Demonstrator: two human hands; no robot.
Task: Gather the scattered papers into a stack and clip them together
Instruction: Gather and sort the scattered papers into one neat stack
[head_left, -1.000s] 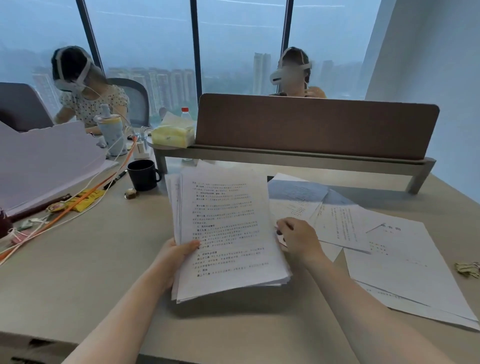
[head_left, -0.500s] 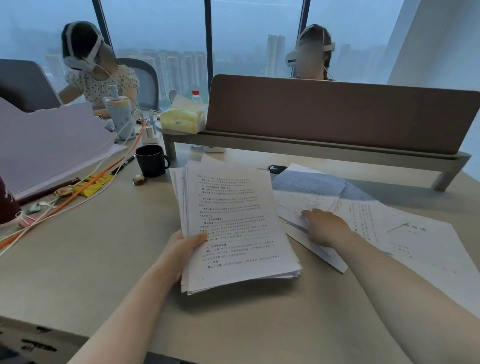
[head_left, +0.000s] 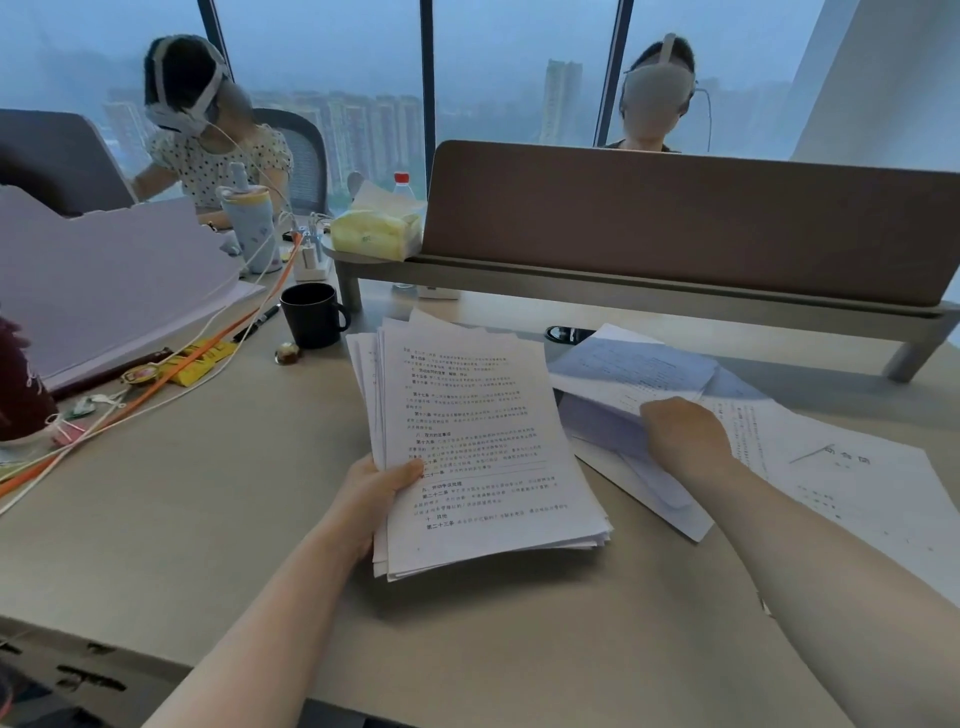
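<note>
Now right hand (head_left: 684, 441) has slid onto loose sheets (head_left: 631, 374) at centre right, pinching one — I count gathering unfinished; left hand (head_left: 375, 503) grips stack (head_left: 483, 447).

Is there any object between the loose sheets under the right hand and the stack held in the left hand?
No. Only bare beige desk separates the loose white sheets under the right hand from the white printed paper stack gripped by the left hand.
</note>
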